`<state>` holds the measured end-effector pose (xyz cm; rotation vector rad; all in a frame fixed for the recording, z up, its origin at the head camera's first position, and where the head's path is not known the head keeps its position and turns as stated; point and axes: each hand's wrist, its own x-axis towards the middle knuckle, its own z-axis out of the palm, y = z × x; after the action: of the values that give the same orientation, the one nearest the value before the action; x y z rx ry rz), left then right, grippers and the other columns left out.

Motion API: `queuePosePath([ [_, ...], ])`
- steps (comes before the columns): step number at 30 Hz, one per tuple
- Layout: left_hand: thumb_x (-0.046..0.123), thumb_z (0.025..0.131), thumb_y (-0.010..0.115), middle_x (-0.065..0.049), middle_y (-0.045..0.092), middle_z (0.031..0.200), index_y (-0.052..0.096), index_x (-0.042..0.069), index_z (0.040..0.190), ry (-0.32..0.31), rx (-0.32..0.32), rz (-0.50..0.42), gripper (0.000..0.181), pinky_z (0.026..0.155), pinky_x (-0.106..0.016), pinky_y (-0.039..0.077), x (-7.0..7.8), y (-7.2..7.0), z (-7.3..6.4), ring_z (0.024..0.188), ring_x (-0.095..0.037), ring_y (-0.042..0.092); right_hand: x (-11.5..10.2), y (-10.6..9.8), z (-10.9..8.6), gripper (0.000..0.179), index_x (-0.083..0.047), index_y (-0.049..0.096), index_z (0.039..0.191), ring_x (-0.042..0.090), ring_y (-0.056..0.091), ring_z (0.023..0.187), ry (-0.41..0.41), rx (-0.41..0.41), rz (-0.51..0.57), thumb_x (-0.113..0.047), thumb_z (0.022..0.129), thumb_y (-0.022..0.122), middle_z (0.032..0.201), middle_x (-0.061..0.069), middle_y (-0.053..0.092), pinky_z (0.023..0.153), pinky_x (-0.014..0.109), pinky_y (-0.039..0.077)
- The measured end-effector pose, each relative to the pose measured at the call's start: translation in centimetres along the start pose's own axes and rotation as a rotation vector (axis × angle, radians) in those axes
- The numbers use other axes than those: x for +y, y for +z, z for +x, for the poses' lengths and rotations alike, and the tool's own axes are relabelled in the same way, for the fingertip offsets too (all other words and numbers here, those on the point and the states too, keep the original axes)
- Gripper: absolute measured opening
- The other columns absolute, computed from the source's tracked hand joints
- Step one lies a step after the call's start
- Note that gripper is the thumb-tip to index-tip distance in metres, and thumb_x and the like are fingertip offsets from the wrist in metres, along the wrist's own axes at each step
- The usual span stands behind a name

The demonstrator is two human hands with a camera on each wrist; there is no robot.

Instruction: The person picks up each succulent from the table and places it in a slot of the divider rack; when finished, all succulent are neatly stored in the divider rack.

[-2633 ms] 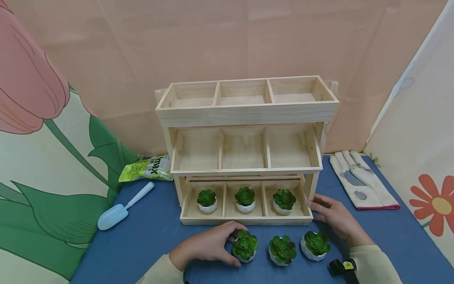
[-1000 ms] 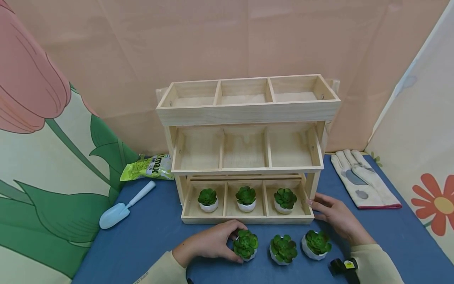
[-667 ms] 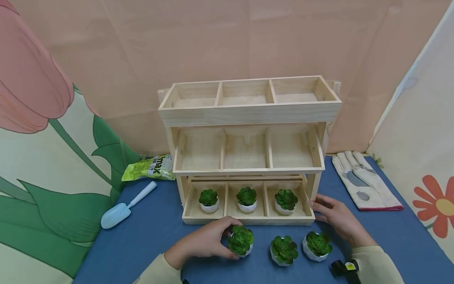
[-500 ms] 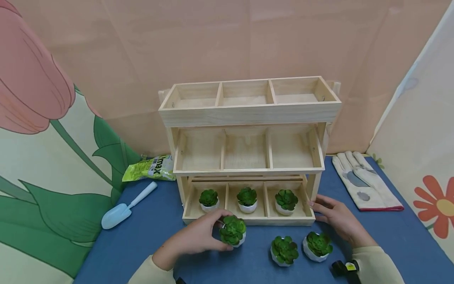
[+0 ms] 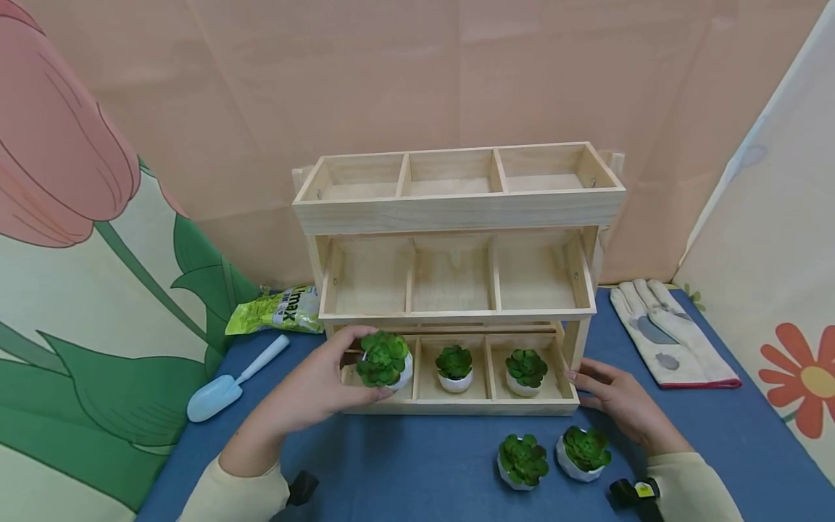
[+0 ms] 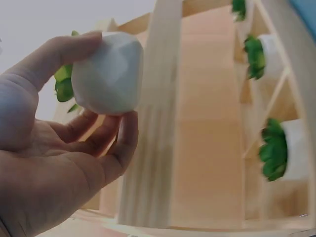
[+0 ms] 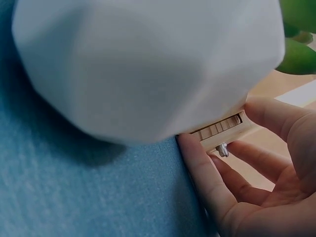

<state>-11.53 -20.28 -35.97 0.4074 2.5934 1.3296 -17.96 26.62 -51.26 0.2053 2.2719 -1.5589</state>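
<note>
My left hand holds a potted succulent in the air before the lower left of the wooden three-tier shelf. Its thumb and fingers grip the white faceted pot from opposite sides. Two succulents show in the bottom tray, one in the middle compartment and one in the right; the left compartment is mostly hidden behind the hand and held plant. At the bottom tray's right end, my right hand pinches the wood between thumb and fingers, beside a small metal fastener.
Two more potted succulents stand on the blue cloth in front, one at centre right and another near the right wrist. A light-blue trowel and green bag lie at left. White gloves lie at right.
My left hand has lifted the leftmost front succulent off the cloth and carried it up and left, to the bottom tray's left end. The right hand has stayed on the shelf.
</note>
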Motion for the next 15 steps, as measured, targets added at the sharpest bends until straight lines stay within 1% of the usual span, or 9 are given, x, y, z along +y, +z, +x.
queuePosePath([
  [2,0.031,0.086,0.091,-0.011,0.060,0.144,0.049,0.013,0.151,0.007,0.026,0.005,0.079,0.107,-0.046,0.054,0.4,-0.7,0.2,0.129,-0.030,0.063,-0.1,0.0,-0.1,0.090,-0.002,0.028,0.168,0.047,0.047,0.152,-0.001,0.001,-0.001,-0.051,0.104,0.068,0.169,0.033,0.035,0.106,0.048,0.062],
  [5,0.031,0.088,0.089,-0.010,0.060,0.142,0.049,0.013,0.151,0.016,0.047,0.011,0.078,0.105,-0.045,0.054,1.0,-1.7,0.6,0.128,-0.031,0.062,-0.1,0.1,-0.1,0.090,-0.002,0.028,0.168,0.047,0.047,0.152,-0.002,0.003,0.004,-0.050,0.103,0.069,0.169,0.033,0.035,0.106,0.048,0.062],
  [9,0.032,0.090,0.087,-0.012,0.058,0.143,0.045,0.012,0.154,0.007,0.074,0.022,0.080,0.103,-0.046,0.057,1.9,-3.1,1.3,0.134,-0.036,0.060,-0.1,0.1,0.0,0.090,-0.002,0.029,0.168,0.047,0.047,0.152,-0.006,0.002,0.009,-0.050,0.103,0.069,0.169,0.033,0.035,0.107,0.047,0.061],
  [12,0.033,0.092,0.085,-0.015,0.055,0.145,0.041,0.010,0.157,-0.004,0.100,0.039,0.082,0.103,-0.049,0.058,2.3,-4.2,2.1,0.140,-0.040,0.056,-0.1,0.1,-0.1,0.089,-0.002,0.029,0.168,0.046,0.048,0.152,-0.007,-0.001,0.014,-0.049,0.104,0.069,0.169,0.032,0.035,0.106,0.047,0.062],
  [15,0.031,0.094,0.084,-0.018,0.054,0.146,0.038,0.007,0.159,-0.010,0.125,0.058,0.083,0.105,-0.051,0.058,2.6,-5.0,3.1,0.140,-0.042,0.055,-0.1,0.1,-0.1,0.088,-0.003,0.029,0.168,0.046,0.048,0.152,-0.007,-0.006,0.024,-0.047,0.104,0.068,0.169,0.032,0.035,0.106,0.046,0.062],
])
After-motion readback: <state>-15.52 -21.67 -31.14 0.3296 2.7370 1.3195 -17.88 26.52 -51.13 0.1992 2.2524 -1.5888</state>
